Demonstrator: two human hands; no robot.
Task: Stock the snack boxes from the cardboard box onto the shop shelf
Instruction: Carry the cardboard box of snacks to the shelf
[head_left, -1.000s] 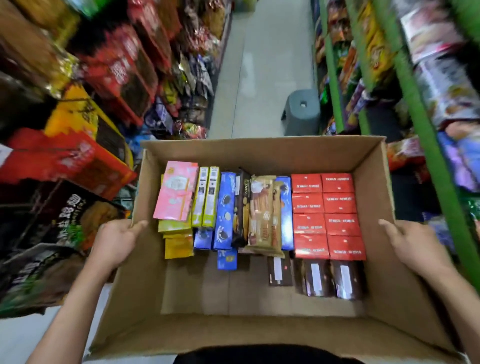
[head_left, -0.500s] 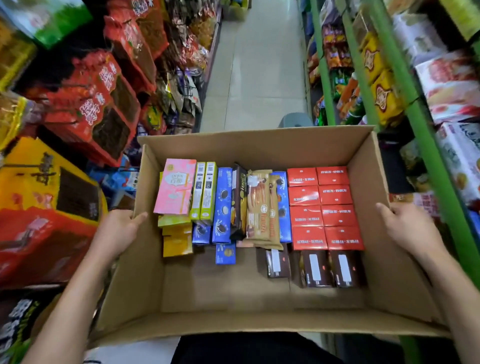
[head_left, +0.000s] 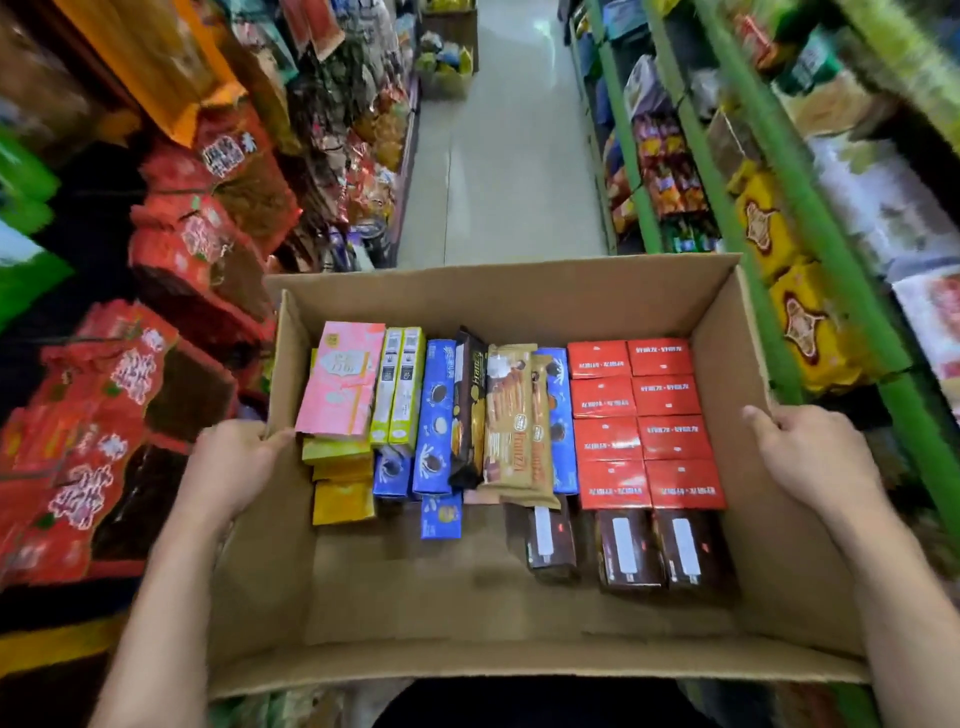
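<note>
I carry an open cardboard box (head_left: 498, 306) in front of me at waist height. My left hand (head_left: 231, 465) grips its left wall and my right hand (head_left: 815, 457) grips its right wall, thumbs over the rim. Inside, along the far side, lie a pink box (head_left: 340, 382), yellow-green boxes (head_left: 397, 384), blue biscuit boxes (head_left: 435, 415), tan wafer packs (head_left: 511, 421), several red boxes (head_left: 644, 423) and dark brown boxes (head_left: 628, 551). The near half of the box floor is bare.
A narrow aisle floor (head_left: 498, 156) runs ahead. Green-framed shelves (head_left: 810, 218) with yellow and white packs stand on the right. Red and orange snack bags (head_left: 171, 249) crowd the racks on the left. A display of goods (head_left: 447, 57) stands at the aisle's far end.
I have walked forward along the aisle with the box; the grey stool seen earlier has dropped out of sight behind the box. Both hands keep the same hold.
</note>
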